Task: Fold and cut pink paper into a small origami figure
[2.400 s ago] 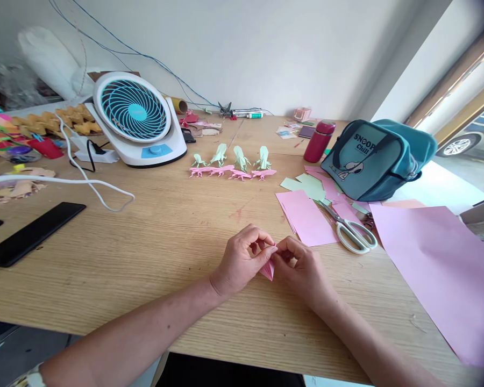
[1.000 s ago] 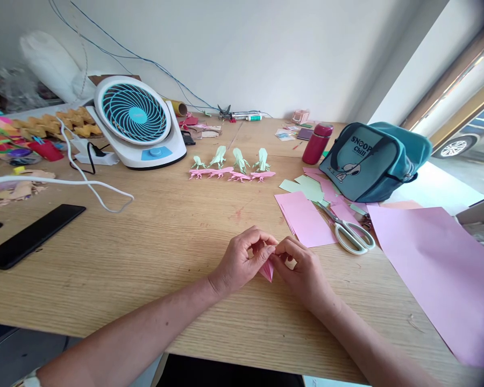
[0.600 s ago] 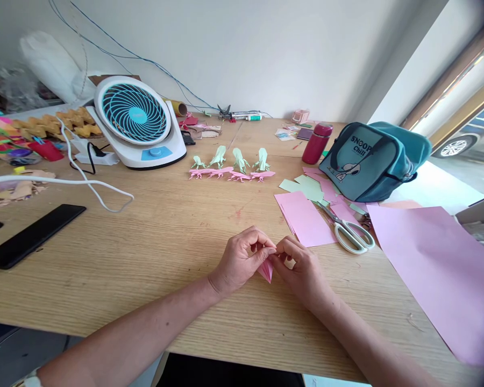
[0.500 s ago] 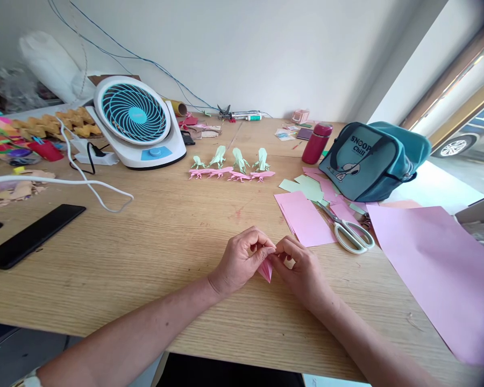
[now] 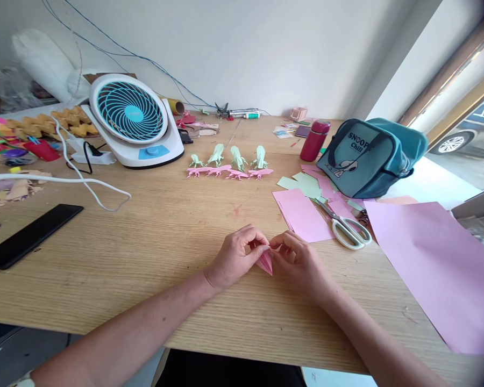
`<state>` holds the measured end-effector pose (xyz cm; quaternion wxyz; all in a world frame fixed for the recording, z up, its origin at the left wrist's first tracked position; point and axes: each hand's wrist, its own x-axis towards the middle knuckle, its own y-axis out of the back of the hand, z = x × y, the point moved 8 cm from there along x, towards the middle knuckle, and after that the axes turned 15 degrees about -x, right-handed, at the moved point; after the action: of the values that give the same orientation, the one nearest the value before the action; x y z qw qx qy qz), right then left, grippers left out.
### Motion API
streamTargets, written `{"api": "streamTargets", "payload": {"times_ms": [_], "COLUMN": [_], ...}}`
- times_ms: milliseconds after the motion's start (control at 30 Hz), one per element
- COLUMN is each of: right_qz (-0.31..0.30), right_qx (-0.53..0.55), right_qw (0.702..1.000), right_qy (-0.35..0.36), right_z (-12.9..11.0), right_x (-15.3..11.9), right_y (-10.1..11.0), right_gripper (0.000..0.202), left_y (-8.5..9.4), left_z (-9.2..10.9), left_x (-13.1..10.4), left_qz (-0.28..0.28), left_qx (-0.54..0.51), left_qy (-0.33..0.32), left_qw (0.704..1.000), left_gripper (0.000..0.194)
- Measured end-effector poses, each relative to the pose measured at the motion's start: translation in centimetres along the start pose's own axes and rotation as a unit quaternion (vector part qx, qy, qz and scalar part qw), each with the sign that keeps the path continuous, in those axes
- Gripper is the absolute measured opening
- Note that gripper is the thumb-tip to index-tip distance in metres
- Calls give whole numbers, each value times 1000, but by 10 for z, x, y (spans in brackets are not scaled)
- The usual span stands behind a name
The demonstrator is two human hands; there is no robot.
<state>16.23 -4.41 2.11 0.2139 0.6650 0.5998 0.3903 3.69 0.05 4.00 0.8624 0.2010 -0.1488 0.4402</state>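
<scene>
Between my hands, just above the table's near part, is a small folded pink paper point(image 5: 265, 263) with a pointed end toward me. My left hand point(image 5: 242, 252) pinches its upper part between thumb and forefinger. Against the same upper end, my right hand point(image 5: 300, 260) has its thumb and fingertips closed; the fingers hide that part of the paper. Farther back stand several folded pink paper figures point(image 5: 237, 174) in a row, with light green paper figures point(image 5: 237, 158) behind them.
Right of my hands lie pink paper rectangles point(image 5: 302, 215), scissors point(image 5: 349, 231) and a large pink sheet point(image 5: 431, 269). Behind them are green paper pieces point(image 5: 306, 185), a red bottle point(image 5: 315, 141) and a teal bag point(image 5: 367, 161). A fan point(image 5: 133, 115) and a black strip-shaped object point(image 5: 34, 236) are at left.
The view has shifted slightly. My hands still pinch the folded pink paper; its pointed end has turned a little to the right, and the fingers have moved only slightly.
</scene>
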Motion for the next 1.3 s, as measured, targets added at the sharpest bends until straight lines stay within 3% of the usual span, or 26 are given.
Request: {"api": "streamTargets", "payload": {"times_ms": [200, 300, 400, 567, 733, 867, 1167, 1300], "right_qz": [-40, -29, -32, -50, -56, -60, -63, -65], "right_qx": [-15, -27, -42, -61, -60, -67, -81, -84], "right_qw": [999, 999, 998, 996, 996, 996, 994, 994], "right_qy": [0, 13, 20, 34, 30, 26, 29, 35], "right_z": [9, 9, 9, 4, 4, 4, 1, -2], "right_x": [2, 2, 2, 2, 3, 3, 3, 3], "right_y": [-4, -2, -2, -2, -2, -3, -2, -2], "right_gripper": [9, 14, 18, 22, 22, 21, 19, 20], "left_y": [-14, -21, -23, -23, -24, -22, -20, -23], "left_z": [-3, 0, 1, -2, 1, 0, 0, 1], "left_x": [-8, -11, -12, -11, -9, -7, -7, -10], "left_qz": [-76, -110, -125, -150, -186, -204, -209, -244], "left_qx": [7, 86, 156, 141, 123, 131, 194, 202], "left_qy": [-4, -32, -50, -13, -17, -12, 5, 32], "left_qw": [997, 990, 978, 979, 975, 970, 959, 948], "left_gripper": [15, 16, 18, 23, 27, 17, 28, 29]}}
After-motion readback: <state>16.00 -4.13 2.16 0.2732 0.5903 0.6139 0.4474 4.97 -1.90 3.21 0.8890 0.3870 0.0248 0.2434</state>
